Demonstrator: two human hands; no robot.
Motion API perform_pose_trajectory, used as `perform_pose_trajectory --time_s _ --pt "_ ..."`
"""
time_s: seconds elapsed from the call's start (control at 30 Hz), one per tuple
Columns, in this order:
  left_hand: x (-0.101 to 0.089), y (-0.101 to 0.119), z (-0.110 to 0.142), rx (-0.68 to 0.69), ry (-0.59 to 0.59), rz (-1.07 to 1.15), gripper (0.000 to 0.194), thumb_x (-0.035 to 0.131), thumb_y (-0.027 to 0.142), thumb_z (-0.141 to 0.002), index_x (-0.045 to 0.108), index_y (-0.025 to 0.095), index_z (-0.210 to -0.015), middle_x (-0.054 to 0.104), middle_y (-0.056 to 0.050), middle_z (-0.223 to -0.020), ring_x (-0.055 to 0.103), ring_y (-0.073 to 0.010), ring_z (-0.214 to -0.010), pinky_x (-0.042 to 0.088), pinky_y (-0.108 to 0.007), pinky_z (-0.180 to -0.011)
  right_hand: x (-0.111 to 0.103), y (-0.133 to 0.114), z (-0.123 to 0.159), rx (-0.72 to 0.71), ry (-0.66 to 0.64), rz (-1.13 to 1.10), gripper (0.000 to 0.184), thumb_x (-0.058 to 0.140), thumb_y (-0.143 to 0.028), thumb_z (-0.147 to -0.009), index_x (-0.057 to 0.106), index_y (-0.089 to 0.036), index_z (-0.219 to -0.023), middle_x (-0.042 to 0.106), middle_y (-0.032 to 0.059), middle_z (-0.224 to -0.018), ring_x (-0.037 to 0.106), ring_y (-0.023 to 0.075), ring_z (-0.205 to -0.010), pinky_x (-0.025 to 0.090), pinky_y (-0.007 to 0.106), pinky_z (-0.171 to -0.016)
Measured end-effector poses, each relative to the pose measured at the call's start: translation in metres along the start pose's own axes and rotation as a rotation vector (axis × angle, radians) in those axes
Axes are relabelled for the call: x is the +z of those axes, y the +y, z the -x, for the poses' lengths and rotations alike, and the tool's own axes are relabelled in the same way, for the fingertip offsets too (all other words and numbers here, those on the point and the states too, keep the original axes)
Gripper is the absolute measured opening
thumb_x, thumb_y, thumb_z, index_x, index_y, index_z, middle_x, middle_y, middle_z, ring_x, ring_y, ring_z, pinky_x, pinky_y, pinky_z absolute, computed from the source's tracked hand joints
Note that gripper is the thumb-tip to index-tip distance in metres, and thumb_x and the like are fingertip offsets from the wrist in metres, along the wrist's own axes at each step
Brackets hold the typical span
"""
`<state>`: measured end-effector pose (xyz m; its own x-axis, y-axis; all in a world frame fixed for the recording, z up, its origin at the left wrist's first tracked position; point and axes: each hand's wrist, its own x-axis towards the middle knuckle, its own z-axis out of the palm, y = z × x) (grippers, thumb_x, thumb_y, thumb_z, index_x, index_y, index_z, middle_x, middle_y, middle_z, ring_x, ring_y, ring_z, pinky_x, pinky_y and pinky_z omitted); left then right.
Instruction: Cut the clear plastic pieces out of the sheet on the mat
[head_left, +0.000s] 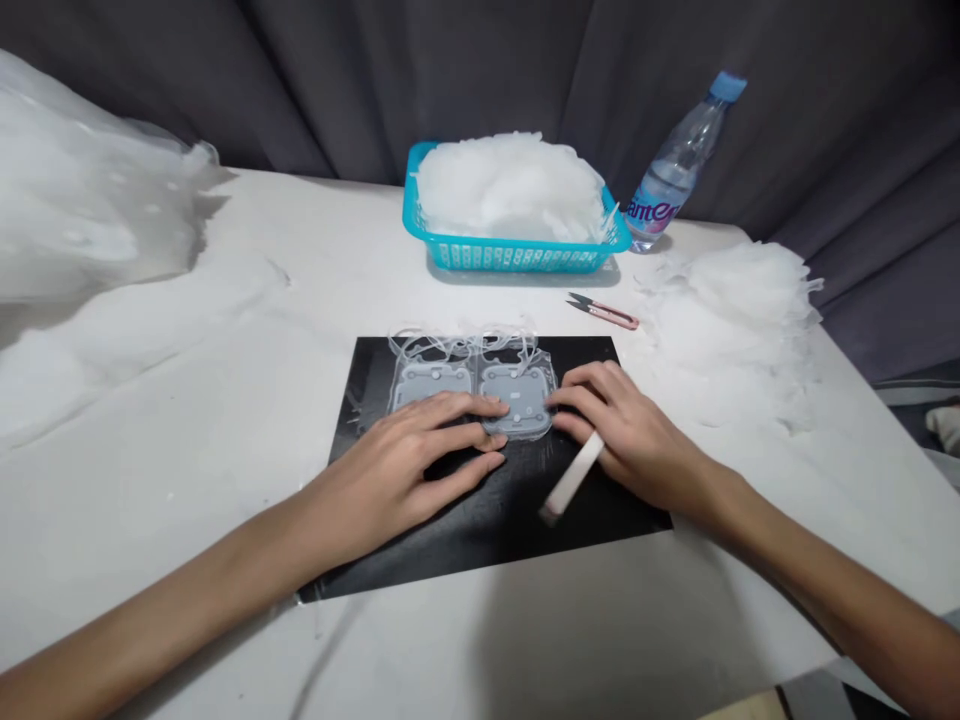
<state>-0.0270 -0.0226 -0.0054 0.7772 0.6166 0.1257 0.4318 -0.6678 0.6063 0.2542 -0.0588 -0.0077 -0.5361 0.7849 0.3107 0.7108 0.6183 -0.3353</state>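
Observation:
Two rounded-square translucent moulded pieces, the left one (435, 376) and the right one (517, 395), lie side by side on a black mat (480, 540). They look like soft silicone or plastic. Over the left piece and onto the right one's near-left edge reaches my left hand (439, 450), fingers stretched out and partly covering the left piece. At the right piece's right edge is my right hand (619, 425), fingers curled. A slim white tool (576, 475) sticks out of it towards me; its dark end is blurred, so its kind is unclear.
Thin clear strips (450, 345) lie along the mat's far edge. Beyond are pink-handled thread snips (604, 312), a blue basket (517, 258) heaped with translucent white pieces, and a water bottle (667, 175). More pieces are piled at right (750, 320); a large bag (82, 190) stands left.

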Motion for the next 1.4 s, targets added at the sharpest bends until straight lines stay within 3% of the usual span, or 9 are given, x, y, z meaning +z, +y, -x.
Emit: perform_pose_trajectory --time_s 0.13,0.3,0.43,0.53,0.63,0.8,0.93,1.13,1.4 --pt "-0.003 -0.001 -0.005 -0.058 0.051 0.059 0.029 0.045 0.035 -0.11 0.07 0.024 -0.121 0.061 -0.007 -0.141 0.06 -0.0224 -0.132 0.047 -0.039 -0.116 0.008 -0.007 0.001 -0.027 -0.058 0.108 0.023 0.052 -0.032 -0.109 0.067 -0.015 -0.113 0.067 0.0119 -0.106 0.057 0.025 -0.094 0.049 0.037 -0.079" --pt "-0.014 -0.001 -0.032 -0.142 0.042 -0.141 0.043 0.048 0.046 -0.106 0.057 0.018 -0.138 0.059 -0.014 -0.136 0.055 -0.0314 -0.131 0.043 -0.05 -0.115 0.011 -0.009 -0.002 -0.07 -0.032 0.171 0.026 0.044 -0.022 -0.111 0.069 -0.015 -0.106 0.069 0.0105 -0.102 0.056 0.0232 -0.089 0.044 0.035 -0.076" --pt "-0.024 -0.009 -0.055 -0.229 -0.075 -0.11 0.059 0.067 0.06 -0.092 0.058 0.016 -0.13 0.066 -0.01 -0.109 0.064 -0.0286 -0.101 0.051 -0.038 -0.088 0.015 -0.009 0.002 -0.022 -0.001 0.19 0.02 0.048 -0.016 -0.108 0.067 -0.015 -0.109 0.068 0.0096 -0.101 0.057 0.0238 -0.089 0.044 0.036 -0.076" --pt "-0.028 -0.015 -0.064 -0.347 -0.165 0.016 0.049 0.069 0.064 -0.088 0.066 0.017 -0.099 0.062 -0.001 -0.078 0.057 -0.019 -0.069 0.039 -0.028 -0.063 0.017 -0.008 0.004 0.041 0.054 0.197 0.019 0.049 -0.012 -0.105 0.065 -0.016 -0.113 0.068 0.0089 -0.098 0.058 0.0251 -0.09 0.043 0.037 -0.076" --pt "-0.028 -0.014 -0.065 -0.341 -0.199 0.225 0.046 0.071 0.061 -0.087 0.067 0.016 -0.078 0.055 0.003 -0.067 0.047 -0.0137 -0.061 0.031 -0.025 -0.057 0.018 -0.009 0.003 0.143 0.137 0.059 0.016 0.046 -0.015 -0.107 0.062 -0.019 -0.111 0.069 0.0083 -0.1 0.061 0.0242 -0.09 0.045 0.036 -0.078" --pt "-0.022 -0.001 -0.061 -0.399 -0.127 0.656 0.046 0.068 0.058 -0.092 0.076 0.014 -0.101 0.066 -0.001 -0.082 0.055 -0.0148 -0.069 0.04 -0.023 -0.062 0.017 -0.019 -0.006 0.475 0.197 -0.625 0.01 0.049 -0.034 -0.109 0.05 -0.025 -0.112 0.065 -0.0007 -0.087 0.059 0.0153 -0.072 0.045 0.029 -0.066" --pt "-0.017 0.003 -0.058 -0.333 0.045 0.706 0.041 0.07 0.055 -0.092 0.074 0.015 -0.098 0.07 -0.004 -0.098 0.062 -0.0188 -0.089 0.047 -0.025 -0.077 0.018 -0.026 -0.013 0.586 0.303 -0.987 0.041 0.075 -0.044 -0.093 0.046 -0.027 -0.119 0.065 -0.0054 -0.084 0.046 0.0107 -0.061 0.038 0.025 -0.058" --pt "-0.011 0.001 -0.056 -0.309 0.039 0.75 0.04 0.064 0.054 -0.097 0.073 0.015 -0.095 0.072 -0.003 -0.094 0.063 -0.0174 -0.084 0.049 -0.025 -0.078 0.019 -0.022 -0.011 0.574 0.287 -1.026 0.048 0.08 -0.037 -0.089 0.052 -0.025 -0.126 0.071 -0.0017 -0.087 0.046 0.011 -0.064 0.037 0.028 -0.064" --pt "-0.012 0.005 -0.058 -0.333 0.002 0.678 0.034 0.084 0.047 -0.083 0.078 0.013 -0.086 0.069 0.0 -0.074 0.055 -0.0119 -0.067 0.041 -0.022 -0.062 0.012 -0.022 -0.008 0.482 0.289 -0.906 0.036 0.069 -0.029 -0.096 0.054 -0.026 -0.128 0.067 -0.0028 -0.085 0.047 0.0114 -0.065 0.038 0.027 -0.063"
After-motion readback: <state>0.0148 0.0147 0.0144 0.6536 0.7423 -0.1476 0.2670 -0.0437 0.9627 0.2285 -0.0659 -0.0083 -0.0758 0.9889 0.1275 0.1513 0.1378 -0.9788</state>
